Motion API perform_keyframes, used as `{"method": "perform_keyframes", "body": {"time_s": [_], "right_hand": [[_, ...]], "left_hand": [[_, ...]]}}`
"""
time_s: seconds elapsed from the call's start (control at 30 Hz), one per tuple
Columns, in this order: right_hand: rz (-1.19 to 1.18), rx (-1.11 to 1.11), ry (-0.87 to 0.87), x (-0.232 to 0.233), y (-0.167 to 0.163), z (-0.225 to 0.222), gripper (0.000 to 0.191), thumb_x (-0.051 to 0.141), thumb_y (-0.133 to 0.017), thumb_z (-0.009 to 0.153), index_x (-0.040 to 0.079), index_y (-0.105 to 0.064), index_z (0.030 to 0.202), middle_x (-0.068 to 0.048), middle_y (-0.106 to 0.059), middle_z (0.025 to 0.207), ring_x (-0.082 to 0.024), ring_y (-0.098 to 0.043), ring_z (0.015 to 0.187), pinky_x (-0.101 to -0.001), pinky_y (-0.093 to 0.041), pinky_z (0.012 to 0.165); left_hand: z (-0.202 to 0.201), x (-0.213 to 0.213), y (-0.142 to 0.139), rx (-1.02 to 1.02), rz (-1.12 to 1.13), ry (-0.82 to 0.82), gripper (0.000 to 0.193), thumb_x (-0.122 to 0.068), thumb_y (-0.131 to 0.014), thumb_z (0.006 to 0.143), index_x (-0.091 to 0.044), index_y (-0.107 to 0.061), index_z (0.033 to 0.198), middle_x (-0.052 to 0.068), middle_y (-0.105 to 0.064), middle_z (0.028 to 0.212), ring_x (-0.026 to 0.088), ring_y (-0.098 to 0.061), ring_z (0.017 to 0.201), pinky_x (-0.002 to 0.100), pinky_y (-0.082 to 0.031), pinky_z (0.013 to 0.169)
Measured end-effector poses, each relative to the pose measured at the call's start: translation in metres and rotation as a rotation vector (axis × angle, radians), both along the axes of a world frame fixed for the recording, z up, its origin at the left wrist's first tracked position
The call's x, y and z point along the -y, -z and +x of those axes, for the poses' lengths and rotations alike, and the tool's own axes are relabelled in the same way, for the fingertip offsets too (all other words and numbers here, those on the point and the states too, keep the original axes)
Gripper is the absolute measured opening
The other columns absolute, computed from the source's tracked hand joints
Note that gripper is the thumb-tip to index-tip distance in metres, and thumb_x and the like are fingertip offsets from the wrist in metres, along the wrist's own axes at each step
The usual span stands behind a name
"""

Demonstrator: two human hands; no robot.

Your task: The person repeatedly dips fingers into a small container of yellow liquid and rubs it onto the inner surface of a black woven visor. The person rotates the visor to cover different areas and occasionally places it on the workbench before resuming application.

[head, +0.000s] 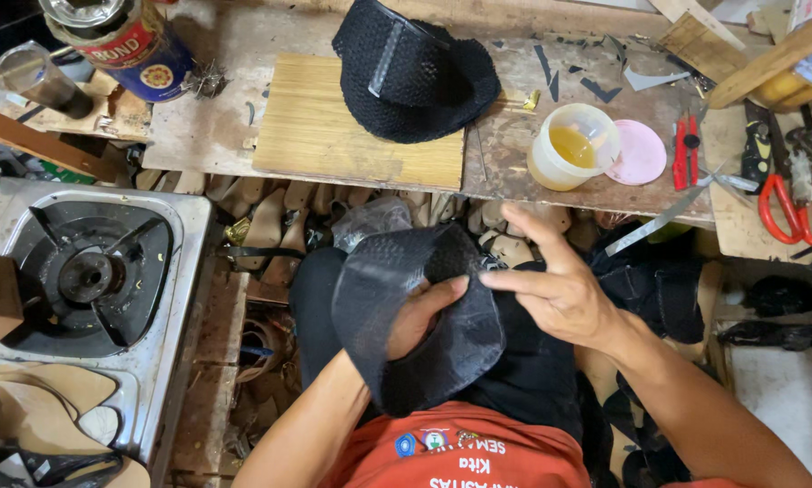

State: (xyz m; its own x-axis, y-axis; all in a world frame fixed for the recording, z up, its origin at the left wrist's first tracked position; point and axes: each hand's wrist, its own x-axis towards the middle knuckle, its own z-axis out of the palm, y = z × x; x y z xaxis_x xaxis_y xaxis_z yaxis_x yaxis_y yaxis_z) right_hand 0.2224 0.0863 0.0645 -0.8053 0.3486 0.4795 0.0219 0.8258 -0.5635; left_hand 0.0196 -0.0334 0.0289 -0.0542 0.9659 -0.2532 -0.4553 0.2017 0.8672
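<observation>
Mesh upper [442, 352] over our lap, below bench [207, 136]; left hand [420, 316] tucked inside, fingers closed on lining to brace it; right hand [560, 289] pinches edge, smoothing seam. Second upper [415, 72] parked on board [334, 136]; glue cup [573, 146] near

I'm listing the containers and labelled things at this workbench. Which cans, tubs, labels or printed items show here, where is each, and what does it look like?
Labelled can: top left of the bench, round, metal top, red and blue wrapper with a small round emblem.
Plastic tub: bench, right of centre, round, translucent white, yellow liquid inside, unlabelled.
Pink lid: flat beside the tub, round.
Orange shirt print: bottom centre, white lettering and small emblems.
No signs or screens.
</observation>
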Motion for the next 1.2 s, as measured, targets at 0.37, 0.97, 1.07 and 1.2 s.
{"method": "perform_keyframes", "body": {"time_s": [0.37,0.97,1.07,1.2], "right_hand": [[0.282,-0.043,0.114,0.005,-0.002,-0.004,0.044,-0.009,-0.071,0.081,0.015,-0.076,0.117,-0.019,-0.047,0.152,-0.041,-0.048,0.145,-0.0484,-0.042,0.121],[-0.209,-0.052,0.086,0.016,-0.012,-0.010,0.049,-0.006,-0.072,0.084,0.010,-0.063,0.130,-0.019,-0.050,0.146,-0.024,-0.067,0.114,-0.0342,-0.057,0.096],[-0.419,0.048,0.118,0.021,-0.015,-0.013,0.053,-0.001,-0.075,0.085,0.006,-0.061,0.136,-0.015,-0.056,0.137,-0.013,-0.069,0.092,-0.0264,-0.059,0.082],[-0.350,0.269,0.244,0.000,-0.025,-0.008,0.054,0.006,-0.078,0.080,0.006,-0.064,0.132,-0.011,-0.062,0.127,-0.011,-0.070,0.081,-0.0254,-0.055,0.063]], "left_hand": [[-0.005,-0.003,-0.019,0.060,-0.104,-0.026,0.027,-0.024,-0.066,0.096,-0.001,-0.075,0.085,0.003,-0.073,0.074,0.014,-0.065,0.060,0.032,-0.054,0.057],[-0.006,-0.003,-0.003,0.254,0.168,-0.301,0.012,-0.010,-0.064,0.101,-0.003,-0.068,0.094,0.000,-0.067,0.083,0.014,-0.061,0.075,0.035,-0.050,0.069],[-0.015,-0.003,0.012,-1.208,0.518,-0.121,0.035,-0.011,-0.059,0.101,0.002,-0.069,0.132,0.007,-0.060,0.070,0.021,-0.060,0.066,0.038,-0.047,0.063],[-0.010,-0.004,0.024,0.027,-0.046,-0.004,0.019,-0.017,-0.066,0.103,0.002,-0.069,0.100,0.003,-0.069,0.084,0.015,-0.062,0.072,0.032,-0.049,0.065]]}}
